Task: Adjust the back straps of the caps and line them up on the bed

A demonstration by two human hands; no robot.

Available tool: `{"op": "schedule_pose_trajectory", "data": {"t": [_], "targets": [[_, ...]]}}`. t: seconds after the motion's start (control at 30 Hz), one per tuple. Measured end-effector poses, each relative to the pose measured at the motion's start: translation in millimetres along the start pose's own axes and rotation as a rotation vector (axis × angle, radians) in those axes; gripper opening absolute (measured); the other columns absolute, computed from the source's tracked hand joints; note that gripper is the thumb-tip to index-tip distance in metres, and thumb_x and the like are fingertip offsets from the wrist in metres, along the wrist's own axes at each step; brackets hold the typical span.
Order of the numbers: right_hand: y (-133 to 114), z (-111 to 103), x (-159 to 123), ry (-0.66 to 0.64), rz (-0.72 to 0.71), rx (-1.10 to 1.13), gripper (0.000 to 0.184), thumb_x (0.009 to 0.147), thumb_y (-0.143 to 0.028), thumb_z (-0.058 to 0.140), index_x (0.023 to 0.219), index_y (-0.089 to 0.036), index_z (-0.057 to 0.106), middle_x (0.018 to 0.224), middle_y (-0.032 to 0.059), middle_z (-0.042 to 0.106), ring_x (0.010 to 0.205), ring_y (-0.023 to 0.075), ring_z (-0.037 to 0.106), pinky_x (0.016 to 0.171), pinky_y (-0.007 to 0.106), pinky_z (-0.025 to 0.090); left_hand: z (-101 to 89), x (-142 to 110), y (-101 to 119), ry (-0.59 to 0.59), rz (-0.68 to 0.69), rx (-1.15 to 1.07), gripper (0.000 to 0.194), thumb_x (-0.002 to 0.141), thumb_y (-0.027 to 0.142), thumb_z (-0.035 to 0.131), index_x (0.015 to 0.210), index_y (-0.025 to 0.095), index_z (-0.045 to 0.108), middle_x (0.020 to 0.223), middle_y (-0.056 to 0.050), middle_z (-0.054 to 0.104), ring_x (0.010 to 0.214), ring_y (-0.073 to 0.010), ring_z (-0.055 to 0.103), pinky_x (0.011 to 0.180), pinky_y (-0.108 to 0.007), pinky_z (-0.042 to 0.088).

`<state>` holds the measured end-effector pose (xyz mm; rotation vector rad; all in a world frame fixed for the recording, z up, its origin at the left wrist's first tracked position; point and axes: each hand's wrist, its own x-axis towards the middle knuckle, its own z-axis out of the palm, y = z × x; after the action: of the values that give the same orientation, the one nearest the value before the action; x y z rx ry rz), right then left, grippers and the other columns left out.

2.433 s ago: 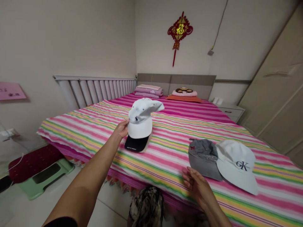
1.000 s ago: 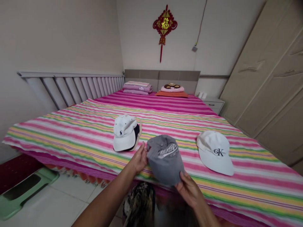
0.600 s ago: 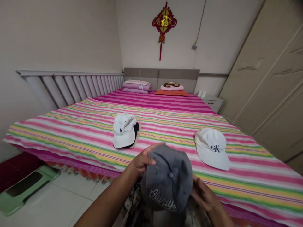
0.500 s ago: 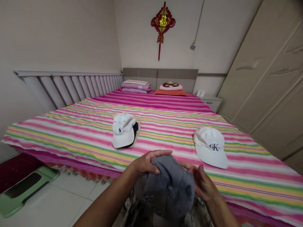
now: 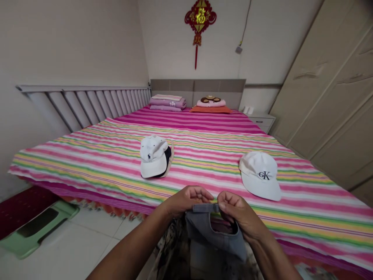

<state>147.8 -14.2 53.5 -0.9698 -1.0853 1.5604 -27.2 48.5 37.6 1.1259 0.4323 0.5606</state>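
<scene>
A grey baseball cap (image 5: pixel 215 237) hangs between my two hands near the bed's front edge, its back strap and rear opening turned up toward me. My left hand (image 5: pixel 189 200) is closed on the left end of the strap. With thumb and fingers pinched, my right hand (image 5: pixel 237 210) grips the cap by the strap's right end. Beyond my left hand, a white cap with a small dark emblem (image 5: pixel 154 156) lies stacked over a dark cap and a beige one. To the right sits a white cap with CK letters (image 5: pixel 260 175), touched by neither hand.
A striped sheet (image 5: pixel 201 163) covers the bed. Folded purple bedding (image 5: pixel 167 103) and a pink and orange pile (image 5: pixel 211 107) lie by the headboard. A green plastic stool (image 5: pixel 43 229) stands on the floor at left. White railing (image 5: pixel 96 103) runs along the left side.
The grey cap has been turned, from its crown and front lettering showing to its back strap showing. Both hands have shifted to the strap, closer together. The view has tilted slightly downward.
</scene>
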Motion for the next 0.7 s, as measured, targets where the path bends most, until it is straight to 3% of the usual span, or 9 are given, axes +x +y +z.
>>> {"op": "schedule_pose_trajectory", "data": {"t": [0.13, 0.3, 0.43, 0.5, 0.57, 0.63, 0.7], "targets": [[-1, 5, 1, 0.057, 0.005, -0.029, 0.029, 0.062, -0.037, 0.069, 0.063, -0.015, 0.05, 0.043, -0.0092, 0.035, 0.038, 0.0034, 0.021, 0.038, 0.018, 0.012, 7.2, 1, 1, 0.026, -0.098, 0.04, 0.027, 0.063, 0.028, 0.069, 0.084, 0.011, 0.064, 0.066, -0.004, 0.065, 0.057, -0.009, 0.057, 0.055, -0.019, 0.042], [-1, 9, 0, 0.1, -0.004, -0.099, 0.028, 0.061, -0.036, 0.068, 0.063, -0.015, 0.05, 0.046, -0.0086, 0.036, 0.041, 0.0035, 0.023, 0.039, 0.018, 0.014, 11.0, 2, -1, 0.061, -0.101, -0.028, 0.026, 0.056, 0.027, 0.073, 0.073, 0.01, 0.063, 0.057, -0.001, 0.06, 0.049, -0.0067, 0.053, 0.049, -0.017, 0.038], [-1, 7, -3, 0.123, -0.062, -0.263, 0.024, 0.069, -0.037, 0.061, 0.065, -0.015, 0.052, 0.047, -0.0072, 0.038, 0.041, 0.0046, 0.028, 0.039, 0.018, 0.021, 8.9, 2, -7, 0.058, -0.112, -0.059, 0.027, 0.054, 0.028, 0.074, 0.069, 0.009, 0.062, 0.057, -0.003, 0.06, 0.047, -0.0078, 0.052, 0.048, -0.018, 0.037], [-2, 6, -5, 0.15, -0.171, -0.446, 0.02, 0.073, -0.035, 0.057, 0.07, -0.015, 0.056, 0.053, -0.0036, 0.047, 0.046, 0.0081, 0.041, 0.044, 0.02, 0.032, 7.4, 2, -9, 0.058, -0.073, -0.066, 0.03, 0.052, 0.029, 0.076, 0.069, 0.01, 0.061, 0.056, -0.002, 0.06, 0.047, -0.0079, 0.051, 0.049, -0.019, 0.036], [-3, 5, -8, 0.195, -0.362, -0.69, 0.015, 0.077, -0.031, 0.054, 0.078, -0.017, 0.061, 0.07, 0.0023, 0.059, 0.064, 0.014, 0.054, 0.057, 0.025, 0.042, 6.6, 1, -10, 0.061, -0.025, -0.062, 0.032, 0.05, 0.029, 0.077, 0.07, 0.01, 0.06, 0.057, -0.002, 0.059, 0.049, -0.0078, 0.05, 0.049, -0.019, 0.035], [-5, 6, -11, 0.219, -0.574, -0.927, 0.015, 0.08, -0.026, 0.052, 0.086, -0.019, 0.063, 0.084, 0.0059, 0.063, 0.078, 0.0177, 0.057, 0.067, 0.028, 0.044, 6.6, 1, -10, 0.063, -0.004, -0.041, 0.034, 0.05, 0.031, 0.077, 0.07, 0.011, 0.059, 0.058, -0.001, 0.059, 0.05, -0.0076, 0.049, 0.049, -0.019, 0.033], [-6, 8, -15, 0.195, -0.726, -1.113, 0.017, 0.082, -0.022, 0.05, 0.091, -0.02, 0.063, 0.085, 0.0067, 0.065, 0.078, 0.0181, 0.059, 0.067, 0.029, 0.045, 6.9, 0, -9, 0.066, -0.005, -0.009, 0.033, 0.051, 0.033, 0.076, 0.07, 0.011, 0.058, 0.058, -0.001, 0.058, 0.048, -0.0067, 0.047, 0.049, -0.019, 0.032]]}}
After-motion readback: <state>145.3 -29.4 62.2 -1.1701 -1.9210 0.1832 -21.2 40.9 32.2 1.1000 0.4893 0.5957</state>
